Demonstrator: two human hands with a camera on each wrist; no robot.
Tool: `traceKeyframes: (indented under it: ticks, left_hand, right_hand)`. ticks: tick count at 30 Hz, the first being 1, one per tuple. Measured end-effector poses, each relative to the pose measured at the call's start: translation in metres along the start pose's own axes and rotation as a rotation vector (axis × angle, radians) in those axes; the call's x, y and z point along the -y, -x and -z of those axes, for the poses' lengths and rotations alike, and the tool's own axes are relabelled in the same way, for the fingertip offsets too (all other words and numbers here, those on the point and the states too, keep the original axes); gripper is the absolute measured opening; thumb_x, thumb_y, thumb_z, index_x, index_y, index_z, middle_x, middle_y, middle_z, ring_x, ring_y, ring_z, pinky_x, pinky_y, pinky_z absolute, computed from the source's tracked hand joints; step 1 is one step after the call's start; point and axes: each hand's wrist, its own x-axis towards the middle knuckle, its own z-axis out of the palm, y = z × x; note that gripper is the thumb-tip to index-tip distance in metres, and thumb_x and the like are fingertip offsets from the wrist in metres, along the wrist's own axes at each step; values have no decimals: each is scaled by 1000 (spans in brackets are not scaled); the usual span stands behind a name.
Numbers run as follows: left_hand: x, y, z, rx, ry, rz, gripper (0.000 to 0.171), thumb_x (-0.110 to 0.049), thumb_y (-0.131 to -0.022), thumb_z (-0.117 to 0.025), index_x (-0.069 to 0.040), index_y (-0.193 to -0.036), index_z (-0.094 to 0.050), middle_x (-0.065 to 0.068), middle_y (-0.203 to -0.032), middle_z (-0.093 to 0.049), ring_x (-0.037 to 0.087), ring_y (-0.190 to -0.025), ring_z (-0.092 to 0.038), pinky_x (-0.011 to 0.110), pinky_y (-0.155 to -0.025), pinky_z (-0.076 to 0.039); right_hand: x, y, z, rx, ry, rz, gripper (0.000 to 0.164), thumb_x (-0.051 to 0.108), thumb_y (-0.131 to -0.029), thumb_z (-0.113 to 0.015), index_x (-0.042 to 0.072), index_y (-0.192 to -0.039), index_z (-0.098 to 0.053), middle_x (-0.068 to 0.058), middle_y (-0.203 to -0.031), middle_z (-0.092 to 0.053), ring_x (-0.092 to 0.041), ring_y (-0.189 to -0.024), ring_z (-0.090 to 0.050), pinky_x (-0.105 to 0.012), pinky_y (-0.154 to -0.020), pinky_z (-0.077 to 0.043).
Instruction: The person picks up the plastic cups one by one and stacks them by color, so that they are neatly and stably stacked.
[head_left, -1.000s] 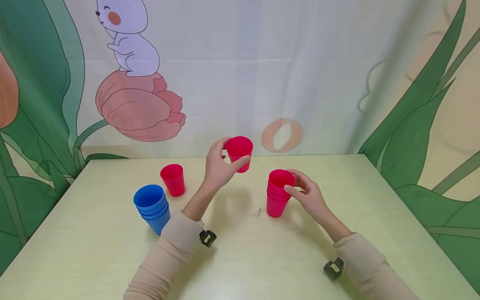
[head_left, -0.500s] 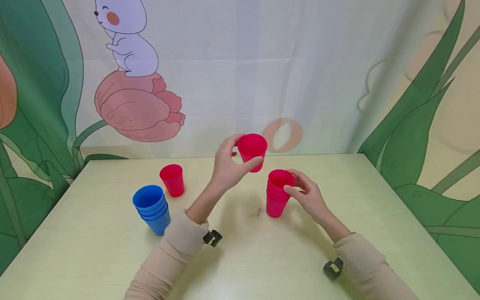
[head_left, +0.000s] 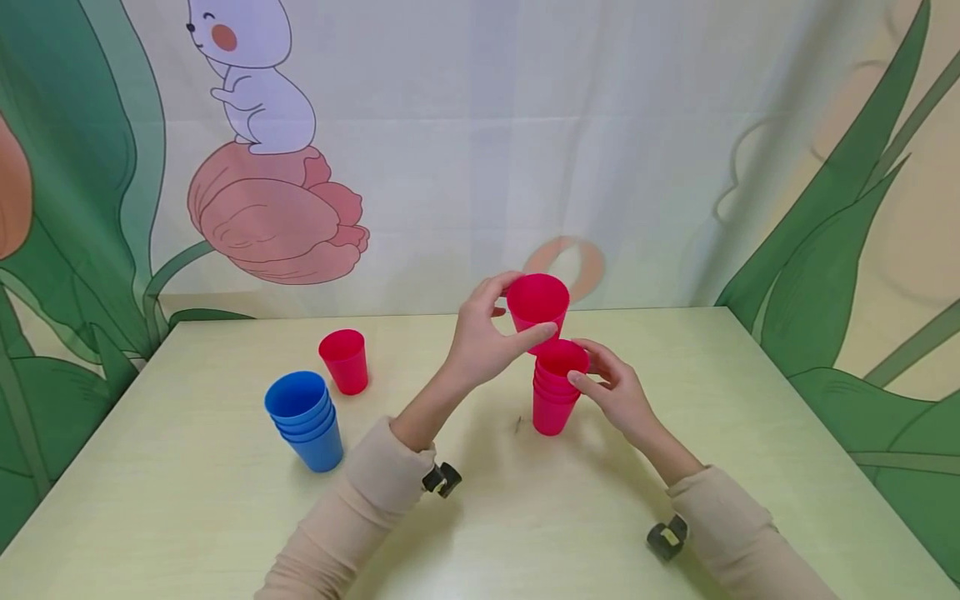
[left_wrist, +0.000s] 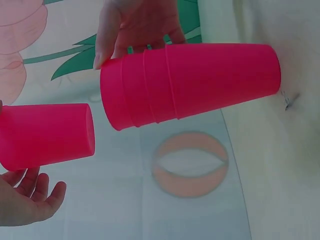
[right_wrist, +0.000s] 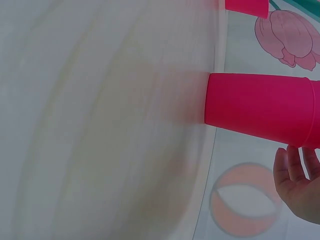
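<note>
My left hand [head_left: 487, 342] holds a single red plastic cup [head_left: 538, 302] upright, thumb on the near side and fingers round the back. The cup is in the air, its base overlapping the rim of a red cup stack [head_left: 553, 410] in the head view. In the left wrist view a gap shows between the lifted cup [left_wrist: 47, 136] and the stack [left_wrist: 220, 75]. With thumb and fingers at its upper rims, my right hand [head_left: 621, 390] grips the stack, which stands upright on the table. The right wrist view shows fingers [right_wrist: 295, 167] against the stack's side.
Toward the left of the pale table [head_left: 187, 508] stands a stack of blue cups [head_left: 318, 442]. One more red cup [head_left: 347, 362] stands just behind it. A printed curtain [head_left: 420, 167] hangs along the table's back edge.
My left hand has carried the red cup rightward, from left of the stack to just over its rim. The right hand and the stack have stayed in place.
</note>
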Motion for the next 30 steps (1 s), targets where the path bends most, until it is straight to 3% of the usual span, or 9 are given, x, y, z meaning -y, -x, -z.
traceKeyframes:
  ticks: [7, 15, 20, 30]
  left_hand:
    - [2, 0, -9, 53, 12, -12, 60, -25, -74, -74, -9, -127, -49, 0, -116, -53, 11, -105, -48, 30, -83, -44]
    - [6, -2, -14, 143, 52, 52, 60, -23, -75, -73, -9, -127, -48, 1, -116, -54, 14, -105, -48, 31, -83, -44]
    - [14, -4, -15, 209, 73, 96, 59, -23, -75, -73, -10, -127, -48, 0, -115, -55, 15, -105, -49, 31, -83, -45]
    - [33, -6, -17, 306, 111, 123, 57, -22, -77, -72, -11, -128, -49, -1, -115, -57, 15, -106, -50, 33, -85, -44]
  right_hand:
    - [0, 0, 0, 3, 0, -21, 52, 21, -87, -62, 10, -133, -42, -14, -122, -52, -28, -107, -49, -33, -80, -48]
    - [-1, -1, 1, 9, -5, -51, 52, 14, -88, -59, 8, -136, -39, -16, -123, -50, -30, -110, -47, -36, -82, -45]
    - [0, -1, 1, 10, -4, -59, 53, 14, -89, -59, 8, -137, -37, -16, -125, -49, -30, -111, -47, -36, -83, -45]
    - [3, 1, 0, 5, -14, -38, 53, 16, -88, -60, 9, -136, -39, -15, -122, -51, -29, -108, -48, -36, -82, -46]
